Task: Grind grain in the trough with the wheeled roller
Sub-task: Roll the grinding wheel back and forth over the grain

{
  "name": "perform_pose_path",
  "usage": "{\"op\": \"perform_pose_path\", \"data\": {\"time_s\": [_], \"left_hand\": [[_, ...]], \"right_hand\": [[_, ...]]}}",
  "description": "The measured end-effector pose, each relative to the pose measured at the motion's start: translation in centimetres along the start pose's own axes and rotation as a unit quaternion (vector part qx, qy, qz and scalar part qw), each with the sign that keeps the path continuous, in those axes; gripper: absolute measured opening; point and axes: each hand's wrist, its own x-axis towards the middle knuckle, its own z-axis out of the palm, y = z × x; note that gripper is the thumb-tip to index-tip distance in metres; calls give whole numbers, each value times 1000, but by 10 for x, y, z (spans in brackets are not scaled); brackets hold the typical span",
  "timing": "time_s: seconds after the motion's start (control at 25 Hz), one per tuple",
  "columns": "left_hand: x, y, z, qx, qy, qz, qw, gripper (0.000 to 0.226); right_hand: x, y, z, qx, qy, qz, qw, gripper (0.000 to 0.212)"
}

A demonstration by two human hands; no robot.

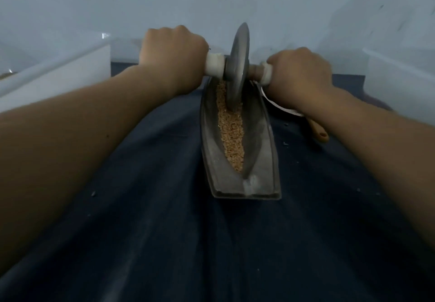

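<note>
1. The roller (236, 66) was seen as a thin grey metal disc standing on edge, with an axle run through its middle and both axle ends wrapped in white.
2. The left axle end was grasped by the left grip (171, 52), with the fingers clenched over it. The right end was grasped in the same way by the right grip (299, 75).
3. The disc's lower edge was set down in the groove of the trough (270, 141), in its far half, and was pressed into the grain (231, 137).
4. The trough was shown as a long, narrow, boat-shaped piece of dull grey metal with a flat rim and a squared near end. It was laid lengthwise, pointing away from the person, on a dark blue cloth (164, 219) spread over the tabletop, a little right of centre.
5. The grain, tan and coarsely broken, was spread in a strip along the groove from the disc toward the near end. The near tip of the groove was dusted with pale powder.
6. A white box (58, 73) was placed at the far left and another white box (400, 78) at the far right.
7. A wooden handle (319, 133) was partly hidden under the right wrist, near the trough.
</note>
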Motion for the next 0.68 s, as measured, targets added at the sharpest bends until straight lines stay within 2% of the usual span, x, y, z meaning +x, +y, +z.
{"op": "perform_pose_path", "data": {"time_s": [0.24, 0.36, 0.44, 0.56, 0.64, 0.68], "left_hand": [[-67, 0, -35, -17, 40, 28, 999, 4], [-98, -13, -59, -22, 53, 44, 997, 23], [-96, -17, -56, -19, 32, 52, 998, 24], [-71, -7, -23, -28, 20, 24, 999, 3], [-40, -3, -2, -26, 9, 3, 1000, 12], [-25, -3, 5, -31, 7, -3, 999, 13]], "right_hand": [[-76, 4, -43, -15, 2, -54, 998, 22], [-110, 7, -77, -37, 64, -105, 992, 40], [-106, 4, -84, -39, 51, -111, 992, 50], [-76, 3, -53, -61, 29, -77, 995, 32], [-38, 2, -23, -61, 36, -55, 996, 19], [-22, 1, -13, -51, 37, -44, 997, 19]]}}
